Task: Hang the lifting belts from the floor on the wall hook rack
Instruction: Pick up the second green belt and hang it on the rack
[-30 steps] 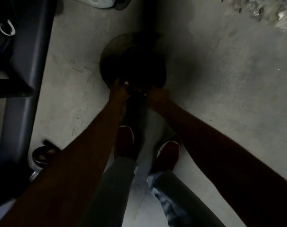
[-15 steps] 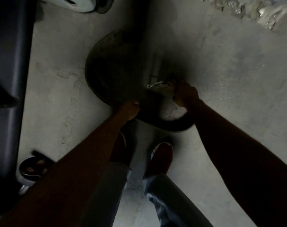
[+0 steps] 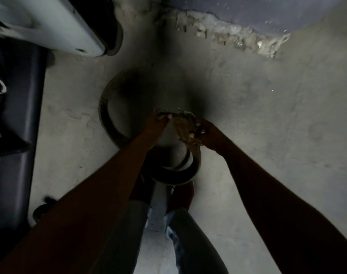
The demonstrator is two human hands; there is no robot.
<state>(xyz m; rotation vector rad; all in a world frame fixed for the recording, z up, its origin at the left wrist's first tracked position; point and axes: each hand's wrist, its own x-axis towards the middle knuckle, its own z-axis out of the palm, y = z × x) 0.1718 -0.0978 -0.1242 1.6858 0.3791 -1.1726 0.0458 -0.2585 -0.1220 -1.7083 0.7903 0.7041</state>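
The belt (image 3: 106, 117) is black with a pale inner band and a worn tan end beneath a silver buckle (image 3: 185, 114). The floor (image 3: 267, 135) is mottled grey, the shoes (image 3: 183, 194) dark red, the jeans (image 3: 190, 238) faded blue, the frame (image 3: 20, 139) navy, and the wall (image 3: 267, 10) dull violet.

The view is dim and underexposed. The floor (image 3: 267, 125) reads pale grey, lightest at the right. A dark shadow pools in the middle around the belt (image 3: 103, 111), the left hand (image 3: 158, 123) and the right hand (image 3: 208, 133). Both arms are near-silhouettes. Detail is soft and smeared. The wide lens bends the frame (image 3: 20, 125) at the left edge.
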